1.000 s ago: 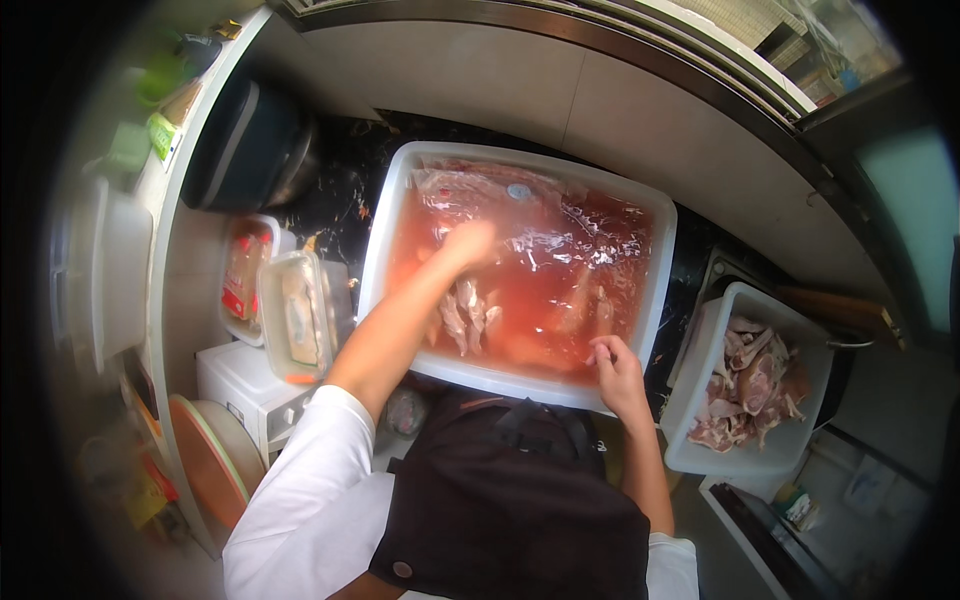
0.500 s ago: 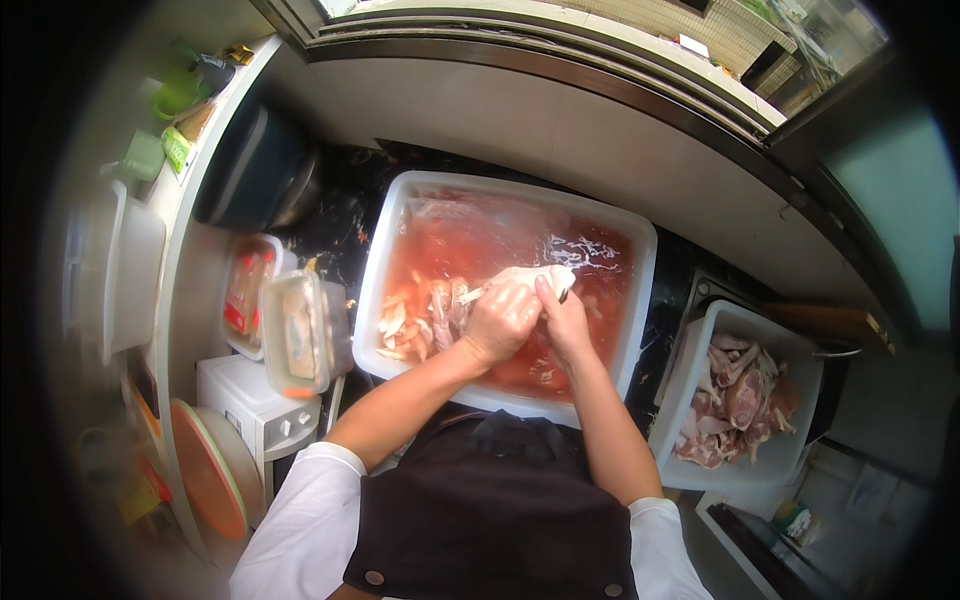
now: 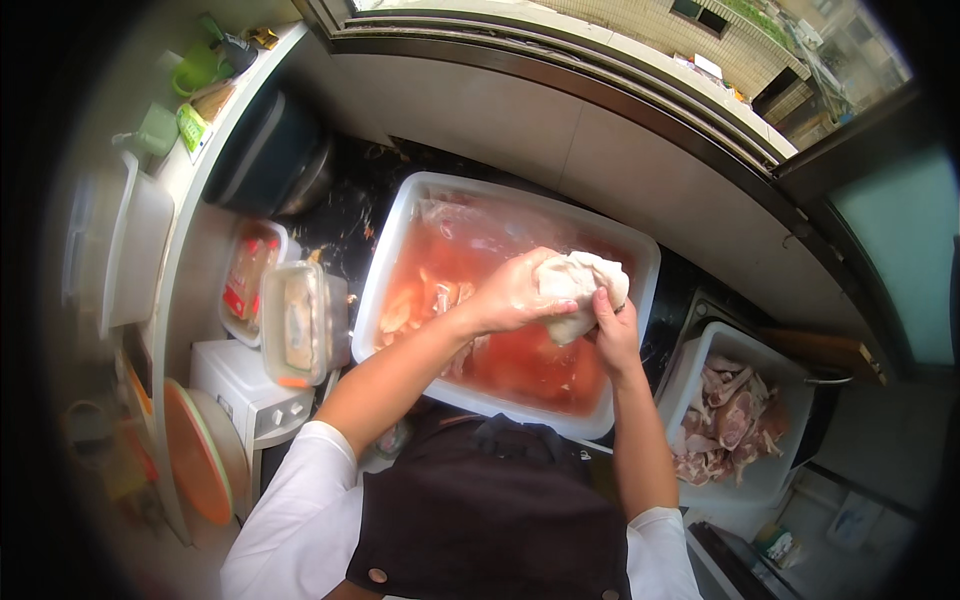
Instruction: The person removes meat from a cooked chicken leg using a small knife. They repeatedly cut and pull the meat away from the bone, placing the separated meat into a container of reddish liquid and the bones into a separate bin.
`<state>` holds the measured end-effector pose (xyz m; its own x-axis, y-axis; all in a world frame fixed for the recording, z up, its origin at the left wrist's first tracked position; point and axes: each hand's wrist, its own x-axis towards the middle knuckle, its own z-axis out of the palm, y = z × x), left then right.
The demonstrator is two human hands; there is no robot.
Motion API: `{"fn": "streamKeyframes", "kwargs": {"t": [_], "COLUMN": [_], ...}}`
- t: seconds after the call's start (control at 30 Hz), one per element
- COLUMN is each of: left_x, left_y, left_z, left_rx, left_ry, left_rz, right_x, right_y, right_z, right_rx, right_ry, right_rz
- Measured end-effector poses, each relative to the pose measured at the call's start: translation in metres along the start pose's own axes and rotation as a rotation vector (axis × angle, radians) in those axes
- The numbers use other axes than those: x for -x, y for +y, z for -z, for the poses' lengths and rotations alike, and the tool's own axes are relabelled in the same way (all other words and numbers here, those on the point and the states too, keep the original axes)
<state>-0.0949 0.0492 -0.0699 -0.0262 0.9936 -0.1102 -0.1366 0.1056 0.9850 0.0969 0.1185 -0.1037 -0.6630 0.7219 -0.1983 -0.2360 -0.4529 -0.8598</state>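
Closest to us, at the bottom of the frame, the dark apron [image 3: 490, 510], with both bare forearms reaching up past it! And here's the danger: that pale piece [image 3: 580, 287] looks wet and limp, so a loose grip could let it slip and splash down into the reddish water [image 3: 520, 365]. Pull too hard with both hands, and it might tear.

Now the pose! The left forearm slants up and right, its hand [image 3: 515, 292] partly curled round the piece's left side, thumb across the front. The right forearm rises steeper, its hand [image 3: 614, 330] on the lower right, thumb against the near face. Both grips are closed in on the same piece, though the far fingers are hidden. It's just right of the middle of the frame, over the right half of the big tub [image 3: 390, 262], apparently clear of the water. More pieces [image 3: 405, 315] lie at the tub's left!

Out right, a smaller tub [image 3: 795, 410] carries raw cuts [image 3: 735, 415]. Beyond, the black counter [image 3: 350, 200], and along the top, the window frame [image 3: 560, 68]!
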Motion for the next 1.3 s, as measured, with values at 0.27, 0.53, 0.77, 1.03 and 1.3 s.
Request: {"fn": "streamKeyframes", "kwargs": {"t": [0.27,0.53,0.77,1.03,1.3], "left_x": [0.019,0.028,0.041,0.044,0.044], "left_y": [0.028,0.054,0.074,0.073,-0.047], "left_z": [-0.020,-0.030,-0.029,-0.027,0.059], "left_rx": [0.027,0.112,-0.058,-0.099,-0.054], "left_ry": [0.122,0.299,0.339,0.318,0.339], "left_rz": [-0.067,-0.084,-0.150,-0.203,0.169], "right_x": [0.015,0.023,0.026,0.030,0.009], "right_y": [-0.021,-0.039,-0.046,-0.042,0.012], "right_z": [-0.032,-0.056,-0.057,-0.053,0.003], "right_rx": [0.001,-0.031,-0.182,-0.155,0.211], "right_ry": [0.058,0.059,-0.006,-0.003,0.185], "right_rz": [0.153,0.283,0.242,0.221,0.183]}}
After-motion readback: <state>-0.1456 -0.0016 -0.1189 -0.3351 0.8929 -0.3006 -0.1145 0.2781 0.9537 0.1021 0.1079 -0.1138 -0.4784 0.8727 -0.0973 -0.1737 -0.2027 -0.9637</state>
